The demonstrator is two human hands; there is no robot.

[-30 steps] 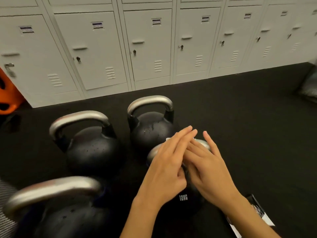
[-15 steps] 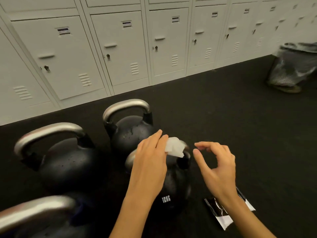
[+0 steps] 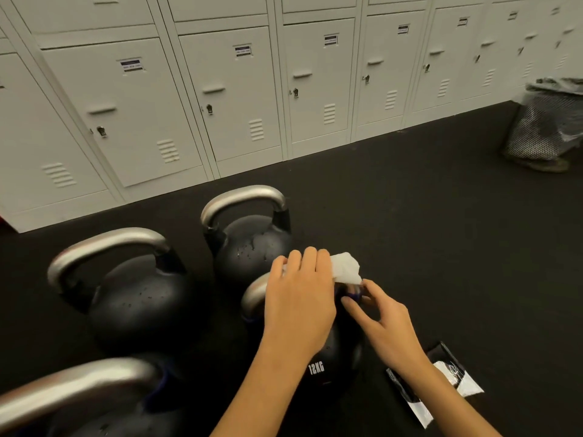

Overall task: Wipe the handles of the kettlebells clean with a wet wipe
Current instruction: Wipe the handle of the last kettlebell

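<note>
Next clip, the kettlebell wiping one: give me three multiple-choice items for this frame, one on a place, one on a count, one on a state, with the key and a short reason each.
1. Where does the torn wipe packet lie?
A. on the floor, right of the 12KG kettlebell
B. on a locker
C. in the bin

2. How many kettlebells show?
A. two
B. four
C. six

3. What is the left hand doing?
A. resting flat on the floor
B. lifting a kettlebell off the floor
C. pressing the white wipe onto a handle

Key: 1 A, it lies on the black floor by the right forearm. 2 B, four steel handles show. 3 C, the wipe sticks out past its fingers over the handle.
</note>
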